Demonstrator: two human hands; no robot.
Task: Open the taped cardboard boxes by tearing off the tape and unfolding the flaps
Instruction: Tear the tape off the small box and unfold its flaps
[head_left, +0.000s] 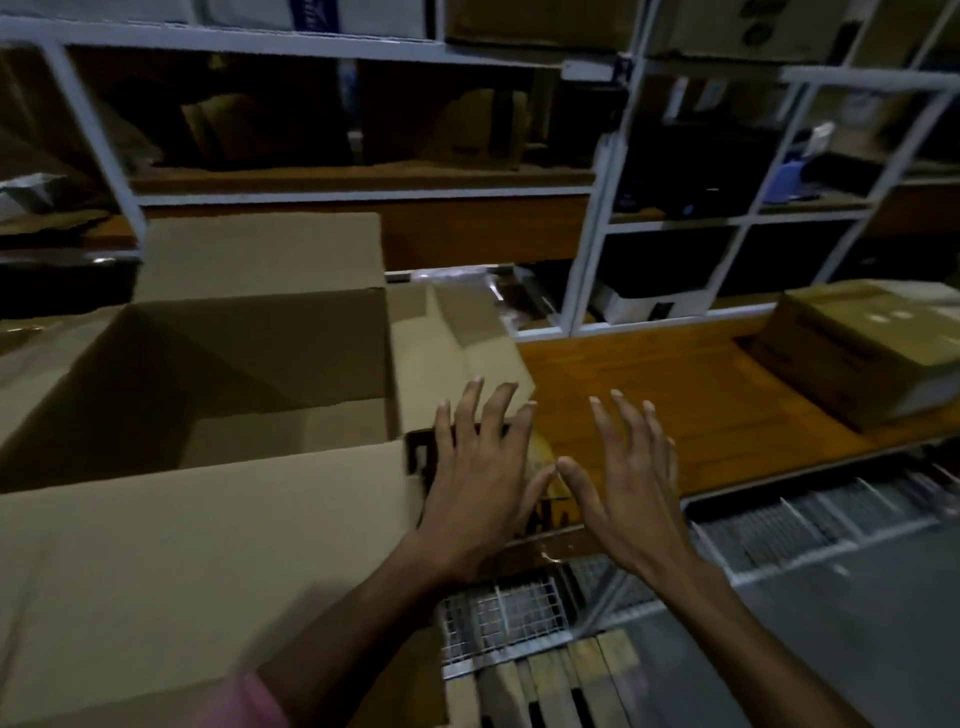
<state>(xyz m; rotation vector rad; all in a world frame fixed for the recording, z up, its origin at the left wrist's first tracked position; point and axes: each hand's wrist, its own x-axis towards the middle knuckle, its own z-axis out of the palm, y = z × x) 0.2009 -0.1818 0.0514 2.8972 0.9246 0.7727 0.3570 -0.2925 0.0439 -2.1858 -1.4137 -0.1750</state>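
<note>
Head view: large brown corrugated cardboard box (218, 374) on the left, already open, far flap upright, near flap (182, 561) folded down toward the camera, right-hand flap (457, 353) splayed outward over the orange-brown wooden shelf board (675, 405); interior apparently empty, though the deeper corners are lost in shadow. No tape to be made out on this box. Left hand (483, 493) spread flat, fingers straight, lying over the right edge of the box where dark printing shows beneath the palm; holding nothing, and whether pressing or only hovering just above the cardboard cannot be told. Right hand (634, 488) likewise wide open with fingers fanned, poised over the shelf board just beside the left, thumbs nearly meeting, gripping nothing. Well apart at the right edge, a second, flatter brown cardboard box (862, 353), closed, pale patches on its top that may be tape or labels, too blurred to decide. Judged from this: one box done, at least this closed one left to strip and unfold. Behind, white metal racking (592, 208) stacked with further cartons, dim and smeared, open or sealed not discernible. Below, wire mesh decking (509, 618) and pale wooden pallet slats (561, 686), partly cut off by the lower frame; pink sleeve (244, 701) clipped at the bottom edge.
</note>
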